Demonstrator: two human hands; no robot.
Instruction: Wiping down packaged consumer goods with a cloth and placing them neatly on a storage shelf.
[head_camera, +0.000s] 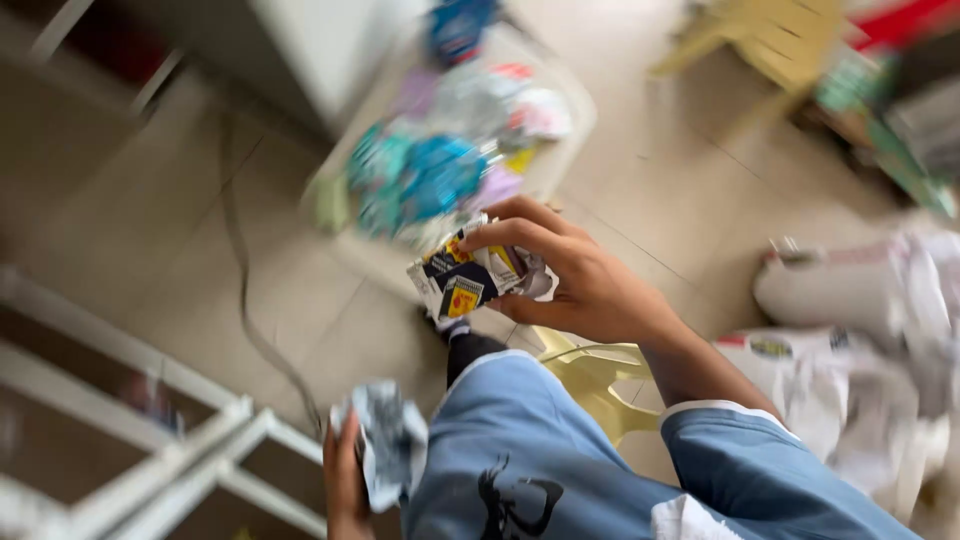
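Right now the right hand (585, 285) sits just right of the middle of the view, its grip clenched around a crumpled printed wrapper (470, 275), white with yellow and dark patches; the fingers (520, 232) curl over the top edge and the thumb presses from beneath. Down at seven o'clock, near the bottom edge, the left hand (345, 480) has its grip clenched on a second wad of crumpled paper (385, 445), greyish white. The two wads are well apart, with the person's blue-clad leg (520, 460) between them.

Beyond the right hand, toward twelve o'clock, a pale tray (560, 140) lies on the tiled floor (180, 210), heaped with blurred packets (430, 170) in teal, blue, purple and white. A dark cable (245, 300) runs across the floor at nine o'clock. White shelf bars (150, 440) cross the corner at eight o'clock. At three o'clock lie white sacks (860, 300), and a yellow plastic piece (590, 375) shows under the right wrist.
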